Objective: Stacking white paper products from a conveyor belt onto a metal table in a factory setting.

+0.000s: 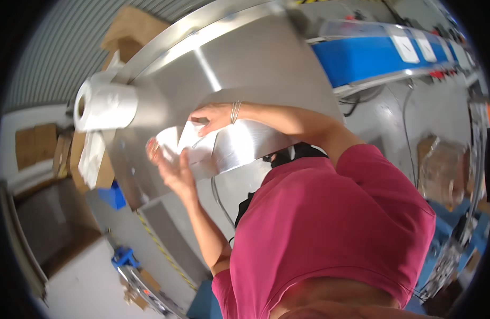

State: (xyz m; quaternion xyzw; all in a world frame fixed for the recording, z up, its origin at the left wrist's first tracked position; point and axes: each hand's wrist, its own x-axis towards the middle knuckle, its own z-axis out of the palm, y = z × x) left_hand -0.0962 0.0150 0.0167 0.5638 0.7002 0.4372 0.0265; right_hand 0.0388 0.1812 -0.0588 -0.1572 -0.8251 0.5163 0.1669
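Observation:
Over the near left part of a steel table, both hands are at a white folded piece (pixel 190 139) that looks like paper or thin card. My left hand (pixel 176 173) grips its left side, fingers on the outer face and thumb on the near side. From the right, my right hand (pixel 215 116) reaches across with bracelets at the wrist. Its fingers are bent and closed on the upper edge of the white piece. A small dark mark shows on the white surface below the right fingers. The piece's exact kind cannot be made out.
A large white roll (pixel 109 106) stands at the left edge of the steel table (pixel 266 69). A blue conveyor belt (pixel 356 56) carrying flat white pieces (pixel 403 47) runs at the far right. Cardboard boxes (pixel 36 144) are at the left, and a plastic-wrapped carton (pixel 444 170) is at the right.

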